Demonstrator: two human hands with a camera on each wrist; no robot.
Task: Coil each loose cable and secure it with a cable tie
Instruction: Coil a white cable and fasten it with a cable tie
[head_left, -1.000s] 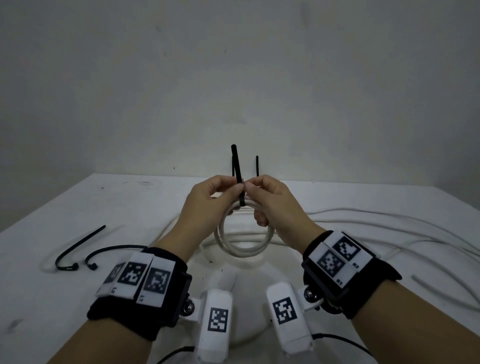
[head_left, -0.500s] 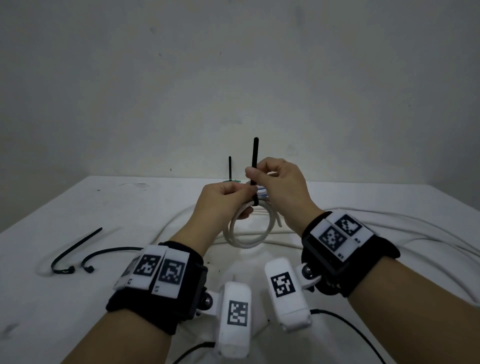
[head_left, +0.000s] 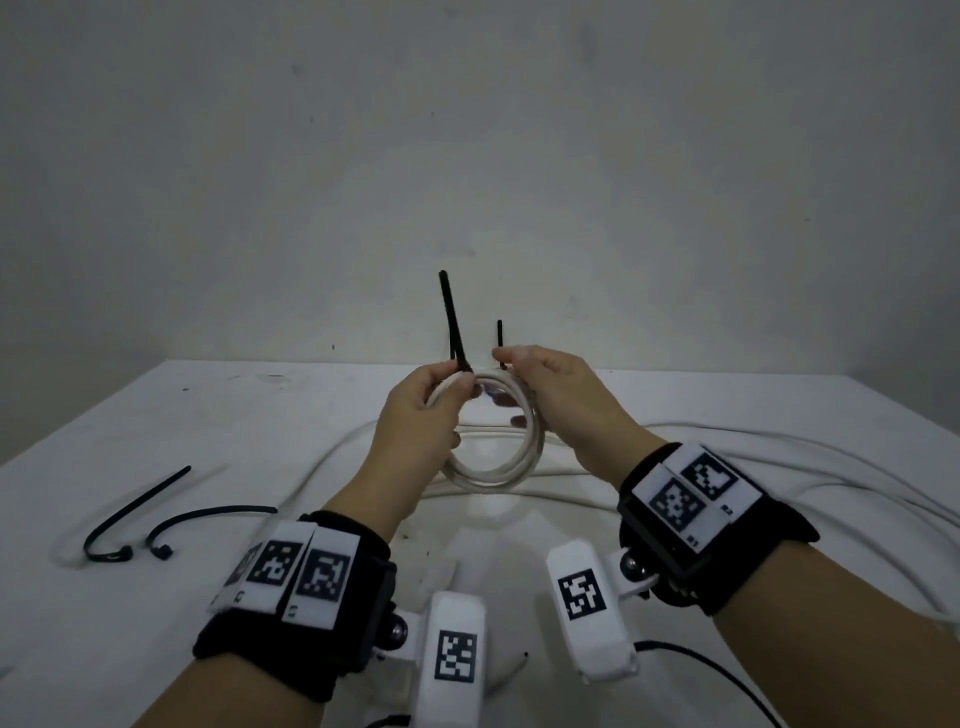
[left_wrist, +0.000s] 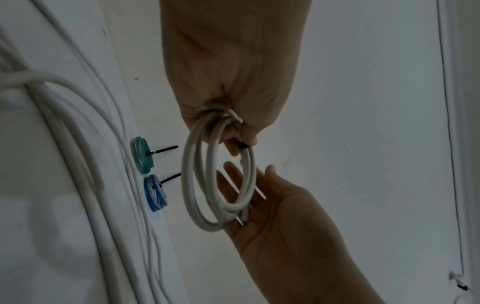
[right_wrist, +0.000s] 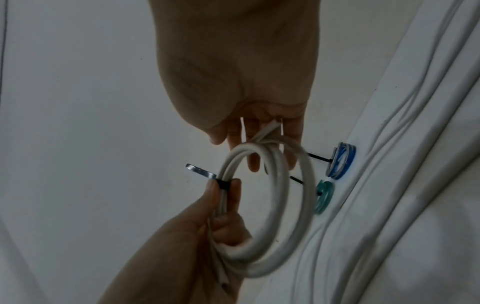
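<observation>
A white cable coil (head_left: 498, 475) hangs in the air between both hands above the white table (head_left: 260, 441). A black cable tie (head_left: 452, 322) is cinched round the coil, and its tail stands up, leaning left. My left hand (head_left: 462, 387) pinches the coil right at the tie's head (left_wrist: 242, 145); the right wrist view shows thumb and fingers either side of the band (right_wrist: 223, 184). My right hand (head_left: 511, 389) is open, with straight fingers (right_wrist: 255, 158) touching the coil's far side and the palm (left_wrist: 272, 216) facing it. It holds nothing.
Two spare black ties (head_left: 135, 509) (head_left: 208, 514) lie on the table at the left. Loose white cables (head_left: 779, 457) run across the right and middle. A tied green coil (left_wrist: 141, 156) and a tied blue coil (left_wrist: 155, 193) sit by the wall, behind the hands.
My right hand has let go of the tie's tail and dropped to the coil's right side with its fingers straightened. The tail now leans left. The left hand keeps its pinch.
</observation>
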